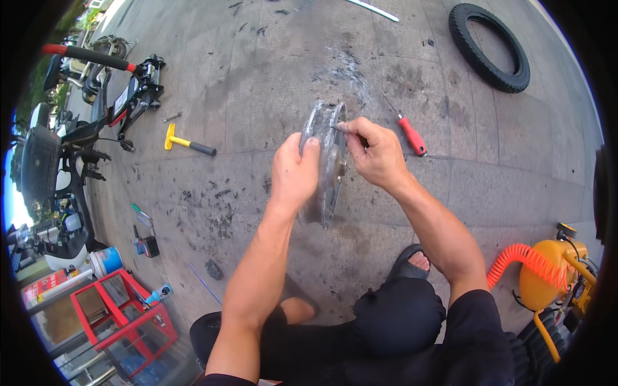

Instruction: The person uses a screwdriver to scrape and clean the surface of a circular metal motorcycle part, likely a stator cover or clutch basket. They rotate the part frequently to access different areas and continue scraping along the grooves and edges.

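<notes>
A bare, scuffed metal wheel rim [331, 174] stands on edge in front of me, its surface grey and worn. My left hand [296, 168] is wrapped round its left side, thumb lying over the channel. At the rim's right edge, my right hand [375, 151] is closed in a pinch, with thumb and forefinger at a small dark piece that is too small to name. The other fingers of that hand are curled in. A red-handled screwdriver [412, 136] lies on the ground just right of my right hand.
A black tyre [458, 38] lies far right. On the left are a yellow-headed hammer [183, 143], a red-and-black floor jack [132, 96], a scooter [45, 167], a cordless drill [149, 246] and a red rack [116, 309]. A yellow air compressor [541, 283] with an orange coiled hose [515, 257] stands near right.
</notes>
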{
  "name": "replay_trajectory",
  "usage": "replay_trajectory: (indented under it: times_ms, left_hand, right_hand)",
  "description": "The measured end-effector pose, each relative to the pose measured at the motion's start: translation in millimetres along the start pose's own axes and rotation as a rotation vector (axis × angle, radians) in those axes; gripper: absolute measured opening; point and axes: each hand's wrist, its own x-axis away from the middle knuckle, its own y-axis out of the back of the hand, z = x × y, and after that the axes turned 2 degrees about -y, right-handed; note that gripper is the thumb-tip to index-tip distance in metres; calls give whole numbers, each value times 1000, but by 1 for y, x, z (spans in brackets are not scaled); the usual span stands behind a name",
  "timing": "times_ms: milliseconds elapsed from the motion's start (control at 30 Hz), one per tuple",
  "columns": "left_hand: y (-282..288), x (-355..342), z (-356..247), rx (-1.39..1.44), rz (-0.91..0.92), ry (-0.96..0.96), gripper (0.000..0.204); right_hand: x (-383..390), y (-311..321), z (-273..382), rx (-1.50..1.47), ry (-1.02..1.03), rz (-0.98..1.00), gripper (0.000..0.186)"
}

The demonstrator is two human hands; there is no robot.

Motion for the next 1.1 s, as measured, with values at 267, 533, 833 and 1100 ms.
replay_trajectory:
  times_ms: [267,533,833,1100]
  left_hand:
    - [-8,35,1,43,-129,-91,28]
    - [-3,5,5,66,-63,-105,26]
    - [0,3,-8,56,-46,-95,24]
    - [-6,0,-6,10,10,-99,23]
  right_hand:
    - [-2,-1,8,80,157,40,16]
    - [-9,19,17,302,297,95,16]
    - [-42,40,42,553,397,344,9]
    - [-60,53,72,740,495,672,7]
